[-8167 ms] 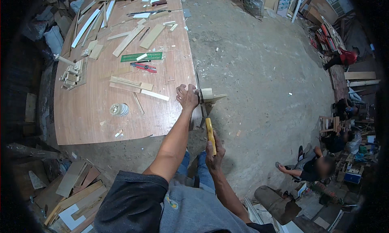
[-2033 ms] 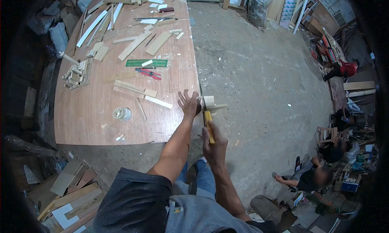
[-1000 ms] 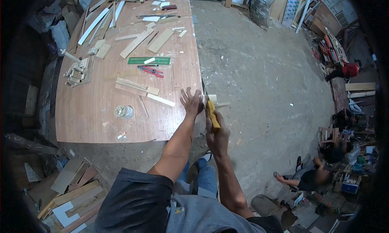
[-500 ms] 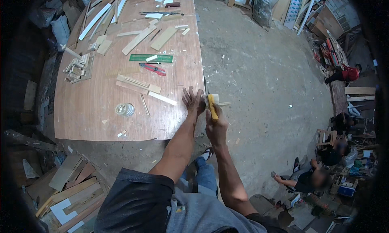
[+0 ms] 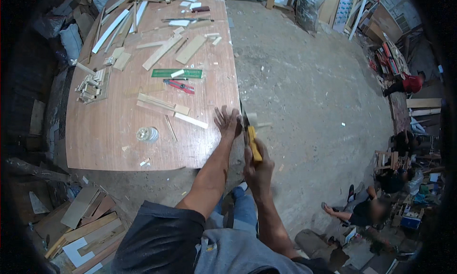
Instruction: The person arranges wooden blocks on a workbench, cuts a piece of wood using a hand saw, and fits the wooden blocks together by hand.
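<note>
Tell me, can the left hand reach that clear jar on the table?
Probably yes: only low wooden strips lie between the left hand and the clear jar, though it must first leave the table edge.

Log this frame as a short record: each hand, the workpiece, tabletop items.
Left hand: fingers spread at brown wood-grain table's right edge; any grip hidden
Right hand: holding yellow-handled, dark-bladed handsaw
Workpiece: pale wooden block past the edge, partly hidden
Tabletop: flat green strip, red hand tool, clear round container
</note>
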Action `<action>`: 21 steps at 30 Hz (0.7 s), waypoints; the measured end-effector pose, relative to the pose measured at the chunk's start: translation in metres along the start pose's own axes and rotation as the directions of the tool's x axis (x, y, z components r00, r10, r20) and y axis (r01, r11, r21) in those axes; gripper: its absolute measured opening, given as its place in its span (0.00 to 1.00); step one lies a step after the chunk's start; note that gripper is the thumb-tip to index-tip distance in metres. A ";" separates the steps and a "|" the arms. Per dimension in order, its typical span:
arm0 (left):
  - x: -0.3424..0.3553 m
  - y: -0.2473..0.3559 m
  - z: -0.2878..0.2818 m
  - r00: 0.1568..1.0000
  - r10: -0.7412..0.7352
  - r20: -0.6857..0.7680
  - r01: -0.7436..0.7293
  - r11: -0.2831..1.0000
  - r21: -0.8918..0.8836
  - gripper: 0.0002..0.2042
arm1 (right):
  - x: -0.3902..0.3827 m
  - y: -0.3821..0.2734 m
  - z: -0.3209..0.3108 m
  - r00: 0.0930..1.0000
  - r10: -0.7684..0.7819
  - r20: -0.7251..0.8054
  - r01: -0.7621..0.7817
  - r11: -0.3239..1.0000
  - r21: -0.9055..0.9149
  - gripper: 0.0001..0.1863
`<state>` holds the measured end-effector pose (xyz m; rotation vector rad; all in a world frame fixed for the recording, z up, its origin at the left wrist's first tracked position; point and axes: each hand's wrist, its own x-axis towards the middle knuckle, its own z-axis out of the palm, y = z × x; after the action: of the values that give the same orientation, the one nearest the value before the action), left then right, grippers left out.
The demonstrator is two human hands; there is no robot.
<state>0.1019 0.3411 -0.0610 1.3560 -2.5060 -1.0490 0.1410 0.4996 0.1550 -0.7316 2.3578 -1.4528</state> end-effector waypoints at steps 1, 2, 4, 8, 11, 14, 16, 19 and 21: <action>-0.004 0.004 0.005 0.999 0.025 -0.030 -0.025 1.000 0.004 0.15 | 0.007 -0.013 0.001 1.000 0.014 -0.010 -0.014 1.000 -0.010 0.21; -0.002 0.006 0.007 0.999 0.027 -0.043 -0.029 0.999 -0.030 0.15 | 0.022 -0.027 0.005 1.000 -0.010 0.023 0.009 1.000 0.010 0.20; -0.013 0.009 0.005 0.999 0.050 -0.002 -0.050 0.998 -0.046 0.15 | 0.024 -0.026 0.002 0.992 -0.007 0.124 0.012 0.999 -0.037 0.19; 0.000 -0.005 -0.002 0.998 0.035 -0.057 -0.035 0.999 -0.002 0.14 | -0.012 -0.007 -0.013 0.995 -0.090 0.031 0.090 0.996 0.010 0.19; 0.002 0.001 0.001 0.997 0.053 -0.056 -0.052 0.998 0.018 0.14 | 0.014 0.008 0.000 0.991 -0.133 0.011 0.134 0.989 -0.066 0.19; -0.004 0.008 0.008 1.000 0.014 -0.013 -0.015 1.000 -0.015 0.15 | 0.033 0.019 0.006 0.997 0.011 0.072 -0.006 0.997 -0.074 0.18; -0.005 -0.010 0.011 1.000 -0.003 -0.028 0.003 1.000 0.005 0.16 | 0.017 0.014 0.004 0.996 -0.088 0.034 0.088 0.996 0.001 0.18; 0.008 -0.018 0.015 0.995 0.034 -0.098 -0.026 0.997 0.074 0.16 | 0.007 0.018 0.000 0.988 -0.154 -0.011 0.153 0.988 -0.030 0.18; 0.008 -0.003 0.021 0.991 0.095 -0.091 -0.093 0.995 0.034 0.17 | 0.031 0.030 0.003 0.974 -0.223 -0.029 0.220 0.972 -0.083 0.18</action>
<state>0.0908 0.3447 -0.0809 1.2497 -2.5000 -0.9130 0.1085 0.4919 0.1280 -1.0263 2.4398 -1.4771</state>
